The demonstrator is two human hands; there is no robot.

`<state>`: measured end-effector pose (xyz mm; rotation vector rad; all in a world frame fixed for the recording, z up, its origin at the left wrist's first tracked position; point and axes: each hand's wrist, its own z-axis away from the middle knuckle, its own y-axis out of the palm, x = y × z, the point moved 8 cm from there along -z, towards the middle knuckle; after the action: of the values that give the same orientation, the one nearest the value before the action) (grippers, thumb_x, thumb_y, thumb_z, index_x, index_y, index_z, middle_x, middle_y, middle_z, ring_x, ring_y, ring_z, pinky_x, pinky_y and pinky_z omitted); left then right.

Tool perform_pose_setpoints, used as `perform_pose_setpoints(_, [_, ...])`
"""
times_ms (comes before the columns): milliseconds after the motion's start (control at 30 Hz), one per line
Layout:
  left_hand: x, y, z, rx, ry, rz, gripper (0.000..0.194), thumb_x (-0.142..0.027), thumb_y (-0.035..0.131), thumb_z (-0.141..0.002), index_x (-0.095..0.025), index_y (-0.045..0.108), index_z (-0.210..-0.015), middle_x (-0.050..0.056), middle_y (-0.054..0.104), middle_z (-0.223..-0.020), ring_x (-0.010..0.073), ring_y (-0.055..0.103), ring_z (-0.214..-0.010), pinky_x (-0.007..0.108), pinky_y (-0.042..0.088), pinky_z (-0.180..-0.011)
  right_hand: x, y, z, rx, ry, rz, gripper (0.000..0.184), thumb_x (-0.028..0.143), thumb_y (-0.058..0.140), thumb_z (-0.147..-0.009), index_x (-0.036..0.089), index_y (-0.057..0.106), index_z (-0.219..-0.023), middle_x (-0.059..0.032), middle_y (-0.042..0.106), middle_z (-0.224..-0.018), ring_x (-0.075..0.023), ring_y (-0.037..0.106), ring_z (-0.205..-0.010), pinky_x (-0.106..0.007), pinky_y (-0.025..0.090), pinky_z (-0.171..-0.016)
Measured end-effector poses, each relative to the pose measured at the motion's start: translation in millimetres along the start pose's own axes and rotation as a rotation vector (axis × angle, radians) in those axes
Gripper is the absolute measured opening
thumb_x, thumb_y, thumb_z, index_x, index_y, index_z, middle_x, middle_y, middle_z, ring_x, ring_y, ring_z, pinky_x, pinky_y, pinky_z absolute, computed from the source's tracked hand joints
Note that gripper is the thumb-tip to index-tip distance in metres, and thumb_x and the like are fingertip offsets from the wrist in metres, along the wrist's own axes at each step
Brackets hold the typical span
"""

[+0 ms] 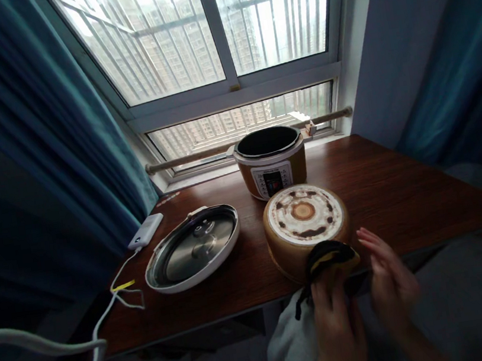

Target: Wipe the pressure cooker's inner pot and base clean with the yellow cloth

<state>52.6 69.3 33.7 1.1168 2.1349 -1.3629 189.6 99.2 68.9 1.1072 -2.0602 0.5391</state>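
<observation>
The person's left hand (338, 322) is at the near edge of the tabletop (387, 196), its grip pinching a black and yellow cloth (330, 254) at the lower side. The cloth is bunched and lies against the near side of the pot (283, 252), covering part of its wall; its exact shape is hard to make out in the shadow. The right hand (390, 285), somewhat blurred, is just beside the cloth and the pot, its grip spread, fingers reaching forward and nothing seen in it.

The pot stands upside down near the front edge of the tabletop, its tan wall below and its pale base facing up, marked with dark brown patches and a brown round centre. Just behind it is the cooker (250, 179), upright and uncovered, its dark inside showing and its control panel (273, 180) facing the person. To the left of the pot, apart from it, the lid (196, 246) lies with its shiny inner face up. Farther left is a white device (145, 231), a white cable (107, 310) running from it past a yellow strip (124, 286).
</observation>
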Motion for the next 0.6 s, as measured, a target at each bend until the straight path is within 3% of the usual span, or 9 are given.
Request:
perform_pose_setpoints(167, [19, -27.3, -6, -0.093, -0.041, 0.11, 0.042, -0.011, 0.037, -0.083, -0.026, 0.051, -0.119, 0.007, 0.06, -0.114, 0.0206, 0.056, -0.106, 0.036, 0.051, -0.087, 7, 19, 63, 0.192, -0.31, 0.292, 0.045, 0.014, 0.045, -0.083, 0.022, 0.046, -0.127, -0.0096, 0.055, -0.122, -0.0264, 0.048, -0.116, -0.046, 0.045, -0.09])
perform_pose_setpoints(300, [33, -53.7, -16, -0.177, -0.108, 0.139, 0.028, -0.014, 0.039, -0.083, -0.023, 0.061, -0.097, 0.005, 0.066, -0.096, 0.0188, 0.063, -0.09, 0.032, 0.053, -0.076, -14, 46, 93, 0.246, -0.338, 0.406, 0.072, 0.022, 0.052, -0.082, 0.016, 0.015, -0.143, -0.0141, 0.027, -0.144, -0.0327, 0.028, -0.131, -0.053, 0.043, -0.092])
perform_pose_setpoints(400, [28, -73.5, -29, -0.256, -0.056, 0.087, 0.026, -0.014, 0.041, -0.083, -0.024, 0.062, -0.096, 0.004, 0.065, -0.092, 0.0179, 0.061, -0.087, 0.032, 0.051, -0.075, -29, 57, 96, 0.227, -0.296, 0.422, 0.082, 0.027, 0.055, -0.081, 0.017, 0.005, -0.144, -0.0122, 0.012, -0.149, -0.0331, 0.016, -0.135, -0.056, 0.039, -0.096])
perform_pose_setpoints(500, [17, -83.4, -42, -0.312, 0.038, -0.102, 0.038, -0.015, 0.046, -0.083, -0.026, 0.053, -0.118, 0.006, 0.06, -0.115, 0.0237, 0.049, -0.113, 0.043, 0.04, -0.094, -44, 60, 92, 0.218, -0.205, 0.412, 0.08, 0.025, 0.053, -0.082, 0.018, 0.002, -0.144, -0.0112, 0.005, -0.151, -0.0327, 0.009, -0.136, -0.059, 0.031, -0.1])
perform_pose_setpoints(600, [14, -65.1, -53, -0.146, 0.084, -0.235, 0.052, -0.022, 0.047, -0.085, -0.027, 0.035, -0.135, 0.006, 0.043, -0.138, 0.0296, 0.019, -0.135, 0.057, 0.011, -0.107, -59, 55, 87, 0.194, -0.077, 0.37, 0.077, 0.027, 0.048, -0.085, 0.015, 0.0, -0.144, -0.0127, 0.002, -0.15, -0.031, 0.005, -0.137, -0.06, 0.02, -0.105])
